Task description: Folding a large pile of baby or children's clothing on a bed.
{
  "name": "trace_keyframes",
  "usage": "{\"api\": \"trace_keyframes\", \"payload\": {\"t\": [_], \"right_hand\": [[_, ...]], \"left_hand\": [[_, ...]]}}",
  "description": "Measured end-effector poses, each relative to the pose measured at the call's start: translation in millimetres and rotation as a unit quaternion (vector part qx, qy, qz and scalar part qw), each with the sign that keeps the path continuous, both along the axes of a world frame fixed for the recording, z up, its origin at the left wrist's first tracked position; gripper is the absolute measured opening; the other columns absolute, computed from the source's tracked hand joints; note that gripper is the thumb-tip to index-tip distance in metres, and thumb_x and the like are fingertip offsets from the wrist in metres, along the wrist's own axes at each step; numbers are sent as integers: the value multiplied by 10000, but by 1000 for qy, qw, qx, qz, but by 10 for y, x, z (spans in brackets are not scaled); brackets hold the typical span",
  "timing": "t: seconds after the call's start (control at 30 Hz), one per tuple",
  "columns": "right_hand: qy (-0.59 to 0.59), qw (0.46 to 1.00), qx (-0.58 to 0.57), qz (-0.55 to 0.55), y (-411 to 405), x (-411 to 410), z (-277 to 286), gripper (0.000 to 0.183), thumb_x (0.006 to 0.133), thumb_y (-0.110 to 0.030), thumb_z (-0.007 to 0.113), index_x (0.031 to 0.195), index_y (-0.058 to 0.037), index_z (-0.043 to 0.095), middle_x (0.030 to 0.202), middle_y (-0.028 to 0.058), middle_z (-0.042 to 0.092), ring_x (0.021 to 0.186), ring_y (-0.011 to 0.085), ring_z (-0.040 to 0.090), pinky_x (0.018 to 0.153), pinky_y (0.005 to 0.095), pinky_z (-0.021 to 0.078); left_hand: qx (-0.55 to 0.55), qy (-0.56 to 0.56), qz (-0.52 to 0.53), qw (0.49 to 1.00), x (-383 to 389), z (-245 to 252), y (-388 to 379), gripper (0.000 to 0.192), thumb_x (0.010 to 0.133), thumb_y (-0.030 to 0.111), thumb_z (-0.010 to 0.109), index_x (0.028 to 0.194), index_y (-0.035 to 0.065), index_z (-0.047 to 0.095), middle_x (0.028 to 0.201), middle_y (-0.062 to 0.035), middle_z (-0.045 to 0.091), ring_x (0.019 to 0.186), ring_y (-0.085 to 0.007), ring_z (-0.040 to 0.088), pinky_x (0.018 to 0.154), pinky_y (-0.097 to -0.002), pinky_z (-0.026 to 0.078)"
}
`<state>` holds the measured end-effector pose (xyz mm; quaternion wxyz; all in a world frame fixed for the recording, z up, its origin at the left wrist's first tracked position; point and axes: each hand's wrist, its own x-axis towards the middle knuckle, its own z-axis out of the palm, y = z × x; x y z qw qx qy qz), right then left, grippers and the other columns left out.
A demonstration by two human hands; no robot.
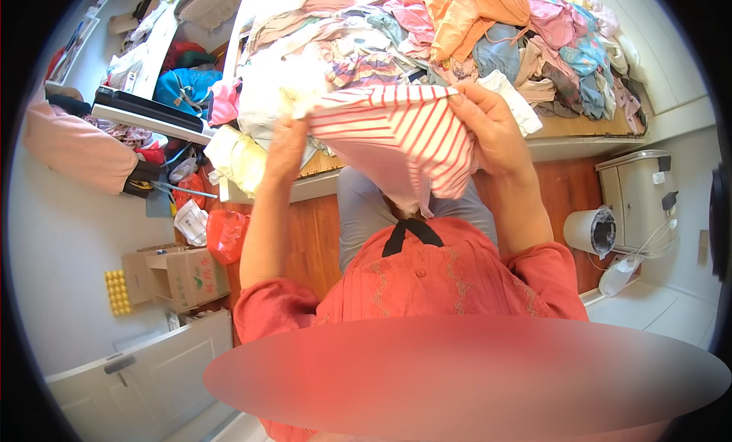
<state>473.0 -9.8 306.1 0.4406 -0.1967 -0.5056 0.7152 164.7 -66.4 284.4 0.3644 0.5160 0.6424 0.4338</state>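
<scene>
A red-and-white striped garment (pixel 400 121) with a pink part hangs stretched between my two hands, above my lap. My left hand (pixel 287 147), slightly blurred, grips its left end beside a very bright patch. At the other end, my right hand (pixel 486 121) pinches the striped cloth between thumb and fingers. Beyond it lies a broad heap of mixed clothes (pixel 354 38) on the bed, with an orange garment (pixel 474 16) on top. A white cloth (pixel 512 101) lies just past my right hand. Pale yellow cloth (pixel 237 159) hangs over the bed's edge, left of my left hand.
The bed's edge (pixel 577 147) runs across in front of my knees. At the right stand a small cabinet (pixel 635 202) and a lined waste bin (pixel 583 230). On the left are a red plastic bag (pixel 226 236), a cardboard box (pixel 191 279) and a white door (pixel 154 373).
</scene>
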Motion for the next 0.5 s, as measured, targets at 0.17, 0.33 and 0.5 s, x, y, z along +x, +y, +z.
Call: {"api": "trace_keyframes", "payload": {"t": [0.17,0.33,0.5], "right_hand": [[-33,984,25,176,-327,-332,-173,206,976,-167,533,1051,3,620,941,-13,638,832,38,566,736,216,467],[21,957,-83,277,-410,-438,-331,245,899,-141,655,1082,13,602,943,-6,641,842,48,572,732,234,482],[-57,915,-26,399,-448,-472,-652,258,829,-95,707,1047,14,624,897,-3,635,804,42,555,714,225,481]], "left_hand": [[371,102,-21,923,-337,146,225,376,881,359,637,759,6,595,984,-109,683,920,-168,610,841,-291,462],[453,244,41,856,-442,498,175,220,645,43,644,575,51,436,591,-76,554,599,-158,506,777,-351,459],[485,167,-100,853,-659,616,160,297,622,182,681,563,52,421,662,-124,601,763,-268,571,820,-444,459]]}}
